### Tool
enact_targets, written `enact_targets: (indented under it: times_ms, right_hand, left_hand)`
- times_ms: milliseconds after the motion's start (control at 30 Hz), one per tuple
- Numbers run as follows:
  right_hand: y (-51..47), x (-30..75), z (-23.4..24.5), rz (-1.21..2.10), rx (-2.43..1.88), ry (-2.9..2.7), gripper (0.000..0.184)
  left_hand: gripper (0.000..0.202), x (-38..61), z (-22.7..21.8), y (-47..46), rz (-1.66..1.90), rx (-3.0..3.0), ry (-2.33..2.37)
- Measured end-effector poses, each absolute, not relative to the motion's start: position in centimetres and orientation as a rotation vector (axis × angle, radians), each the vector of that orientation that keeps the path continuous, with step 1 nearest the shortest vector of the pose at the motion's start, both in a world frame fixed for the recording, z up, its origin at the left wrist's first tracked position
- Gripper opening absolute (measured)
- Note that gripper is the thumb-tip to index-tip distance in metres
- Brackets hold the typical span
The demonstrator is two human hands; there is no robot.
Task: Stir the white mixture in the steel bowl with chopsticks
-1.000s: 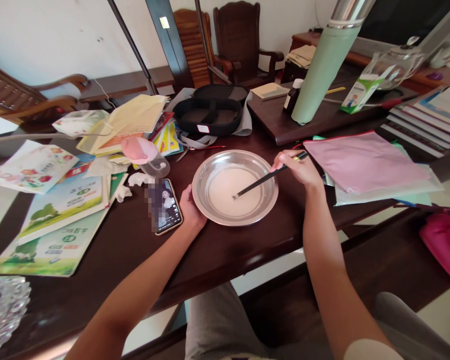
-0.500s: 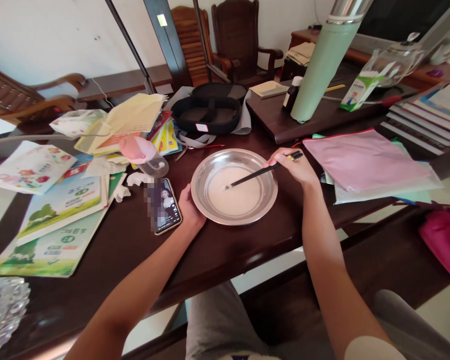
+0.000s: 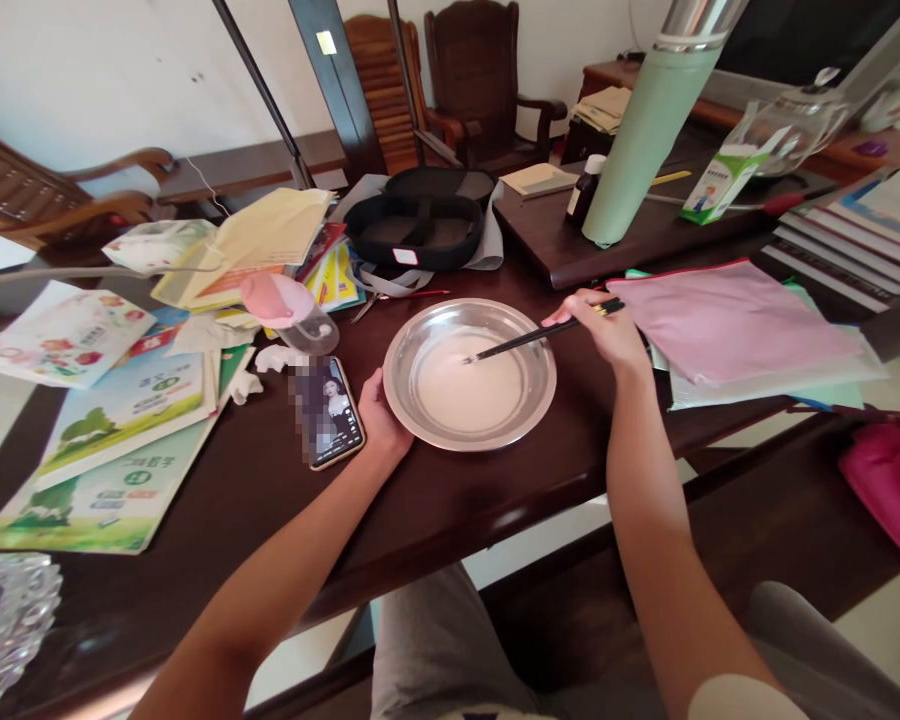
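My right grip (image 3: 598, 325) closed on chopsticks (image 3: 511, 343); tips just shifted far and right, likely mid-stir. Left grip (image 3: 384, 418) against bowl (image 3: 471, 438), can't tell closure.

The right hand (image 3: 604, 325) grips black chopsticks (image 3: 529, 338) in its fingers; left of them, the tips meet the pale liquid (image 3: 469, 400) in a metal dish (image 3: 471, 437). The left hand (image 3: 385, 420) steadies the dish's left side. Just left of its fingers lies a lit phone (image 3: 335, 415); beyond the right fingers stands a green flask (image 3: 645, 145).
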State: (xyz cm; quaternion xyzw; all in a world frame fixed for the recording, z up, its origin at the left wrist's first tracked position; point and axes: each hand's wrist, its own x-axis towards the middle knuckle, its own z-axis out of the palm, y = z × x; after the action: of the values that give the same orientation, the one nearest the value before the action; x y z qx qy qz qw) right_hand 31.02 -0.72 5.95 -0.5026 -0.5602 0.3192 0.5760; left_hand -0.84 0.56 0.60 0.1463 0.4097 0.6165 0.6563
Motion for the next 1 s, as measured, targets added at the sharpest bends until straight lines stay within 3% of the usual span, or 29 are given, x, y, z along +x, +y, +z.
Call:
enact_targets:
  times_ms: [267,467,667,867,1000]
  right_hand:
    - [-0.7,30.7,5.8,0.882,-1.115,-1.416,0.052]
    - [-0.6,31.9,5.4,0.690,-1.130,-1.246,0.052]
    - [-0.6,30.8,5.8,0.880,-1.104,-1.413,0.052]
    - [-0.7,31.7,5.7,0.716,-1.171,-1.255,0.053]
    - [-0.9,31.5,5.8,0.822,-1.139,-1.326,0.054]
  left_hand:
    - [0.024,-1.0,0.4,0.6,1.394,0.332,0.939]
    - [0.025,-0.8,0.7,0.6,1.404,0.329,0.940]
    - [0.024,-0.8,0.9,0.5,1.391,0.308,0.939]
    - [0.025,-0.7,1.0,0.5,1.395,0.337,0.935]
    - [0.024,-0.8,1.0,0.5,1.391,0.341,0.946]
